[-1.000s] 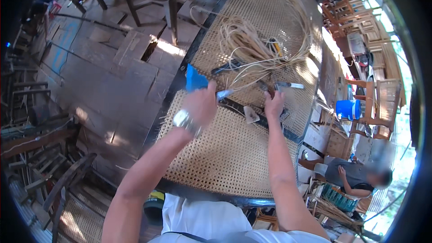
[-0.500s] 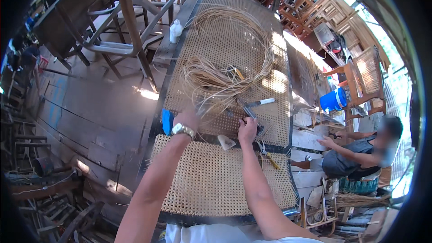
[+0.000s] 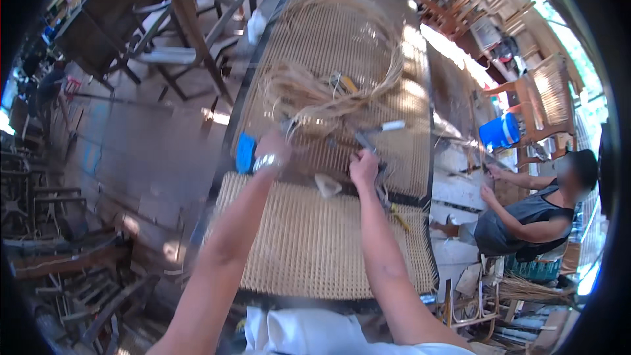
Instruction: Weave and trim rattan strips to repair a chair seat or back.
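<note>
A long frame with woven cane panels [image 3: 296, 243] lies in front of me. My left hand [image 3: 275, 146], with a watch on its wrist, is over the frame's dark crossbar by the loose cane strands; motion smears its fingers. A blue block-like thing [image 3: 245, 152] sits just left of it. My right hand [image 3: 363, 168] is closed at the open-weave strip near the crossbar, and what its fingers pinch is too small to make out. Between my hands lies a whitish lump [image 3: 327, 185]. A large coil of cane strands [image 3: 394, 69] rests farther up the panel.
A white-handled tool [image 3: 393, 125] and a yellow-handled tool [image 3: 399, 218] lie right of my right hand. A white bottle [image 3: 256, 26] stands at the far left edge. Wooden chairs [image 3: 190, 33] crowd the left. At the right, another person [image 3: 526, 213] sits near a blue bucket [image 3: 499, 131].
The whole view has shifted and blurred, with the frame sitting higher in it. My left hand stays by the strands, my right at the crossbar. The other person's hands have risen slightly.
</note>
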Demonstrator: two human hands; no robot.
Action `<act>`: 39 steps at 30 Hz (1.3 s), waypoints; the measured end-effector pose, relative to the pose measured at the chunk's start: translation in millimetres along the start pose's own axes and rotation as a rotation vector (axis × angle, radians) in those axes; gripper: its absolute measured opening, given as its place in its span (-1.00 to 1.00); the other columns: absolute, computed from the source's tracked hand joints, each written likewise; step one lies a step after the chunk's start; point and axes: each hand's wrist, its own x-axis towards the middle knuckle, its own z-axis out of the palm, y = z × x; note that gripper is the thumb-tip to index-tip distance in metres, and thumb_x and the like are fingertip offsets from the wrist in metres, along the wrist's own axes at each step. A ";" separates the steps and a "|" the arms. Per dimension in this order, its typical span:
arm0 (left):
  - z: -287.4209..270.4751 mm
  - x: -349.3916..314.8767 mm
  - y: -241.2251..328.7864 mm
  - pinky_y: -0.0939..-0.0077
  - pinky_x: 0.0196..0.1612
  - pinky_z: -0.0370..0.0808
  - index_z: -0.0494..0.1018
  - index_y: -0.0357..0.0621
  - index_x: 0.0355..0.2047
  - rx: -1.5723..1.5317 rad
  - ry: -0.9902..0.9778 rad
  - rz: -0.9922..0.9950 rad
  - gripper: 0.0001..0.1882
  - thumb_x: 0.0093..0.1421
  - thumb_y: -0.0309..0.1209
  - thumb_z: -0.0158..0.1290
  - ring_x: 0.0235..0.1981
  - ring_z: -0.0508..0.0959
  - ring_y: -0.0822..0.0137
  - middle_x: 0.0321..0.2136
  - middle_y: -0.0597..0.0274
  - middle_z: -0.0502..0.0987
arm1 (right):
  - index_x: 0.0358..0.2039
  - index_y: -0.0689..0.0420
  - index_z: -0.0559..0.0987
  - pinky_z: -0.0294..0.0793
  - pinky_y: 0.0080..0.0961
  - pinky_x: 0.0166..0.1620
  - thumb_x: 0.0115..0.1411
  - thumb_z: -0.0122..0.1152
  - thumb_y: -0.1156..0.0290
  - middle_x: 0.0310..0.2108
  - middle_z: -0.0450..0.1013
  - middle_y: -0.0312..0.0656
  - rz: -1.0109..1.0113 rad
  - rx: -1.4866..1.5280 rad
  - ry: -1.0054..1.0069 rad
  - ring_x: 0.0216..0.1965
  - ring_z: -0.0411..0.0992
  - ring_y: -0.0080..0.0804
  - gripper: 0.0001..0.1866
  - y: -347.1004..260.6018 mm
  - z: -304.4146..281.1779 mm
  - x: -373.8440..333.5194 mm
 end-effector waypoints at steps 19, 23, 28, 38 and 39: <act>18.4 4.8 -8.3 0.12 -0.09 0.58 0.62 -0.30 -0.27 -0.042 0.002 0.043 -0.43 0.08 0.06 0.28 -0.16 0.64 -0.14 -0.26 -0.20 0.64 | -0.31 0.19 0.47 0.41 -0.61 -0.27 0.31 0.24 0.44 -0.43 0.42 -0.32 -0.153 0.633 -0.127 -0.38 0.42 -0.62 -0.86 27.6 -88.5 -85.5; 7.0 -44.1 -7.1 0.18 -0.23 0.56 0.64 -0.27 -0.38 -0.344 0.055 -0.075 -0.42 0.04 0.12 0.27 -0.37 0.67 -0.02 -0.43 -0.14 0.65 | -0.29 0.18 0.48 0.44 -0.64 -0.27 0.32 0.22 0.48 -0.40 0.44 -0.32 0.034 0.649 -0.197 -0.40 0.45 -0.63 -0.91 41.8 -114.9 -124.9; -35.1 -104.0 -26.5 0.23 -0.26 0.53 0.63 -0.28 -0.49 -0.302 -0.120 -0.182 -0.48 0.20 0.02 0.11 -0.49 0.66 0.11 -0.59 0.07 0.63 | -0.20 0.18 0.51 0.47 -0.64 -0.24 0.30 0.22 0.53 -0.38 0.46 -0.34 -0.010 0.709 -0.239 -0.38 0.47 -0.63 -0.90 46.1 -132.3 -163.1; -51.8 -227.0 -96.3 0.13 -0.28 0.51 0.62 -0.17 -0.51 -0.212 0.159 -0.113 -0.58 0.12 -0.02 0.21 -0.44 0.63 0.01 -0.55 0.02 0.62 | -0.21 0.22 0.50 0.50 -0.64 -0.20 0.31 0.22 0.56 -0.36 0.50 -0.28 -0.183 0.956 -0.651 -0.32 0.48 -0.63 -0.92 -68.3 -176.7 -167.8; -47.5 -239.5 -93.0 0.07 -0.27 0.50 0.62 -0.19 -0.44 -0.227 0.194 -0.122 -0.58 0.11 -0.01 0.21 -0.39 0.61 -0.06 -0.49 -0.04 0.62 | -0.29 0.20 0.52 0.51 -0.58 -0.14 0.25 0.29 0.55 -0.29 0.52 -0.24 -0.134 0.985 -0.721 -0.25 0.51 -0.53 -0.90 -76.4 -179.7 -165.4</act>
